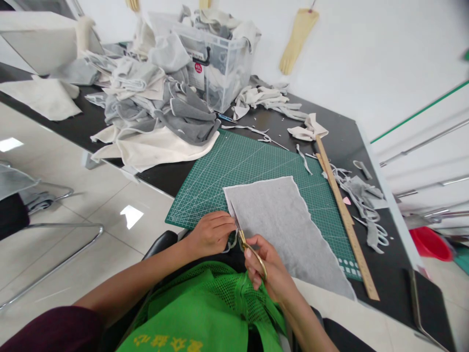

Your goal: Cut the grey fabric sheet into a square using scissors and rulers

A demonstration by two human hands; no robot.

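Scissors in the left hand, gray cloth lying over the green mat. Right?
Not quite, wrong hand: the head view shows the scissors in the right hand. The rest holds: the gray cloth lies over the green mat.

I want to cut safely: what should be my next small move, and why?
Probably ease the left hand away from the gold-handled scissors before snipping: its fingertips sit close to the blades, which lie at the left edge of the grey cloth, and the right hand holds the handles.
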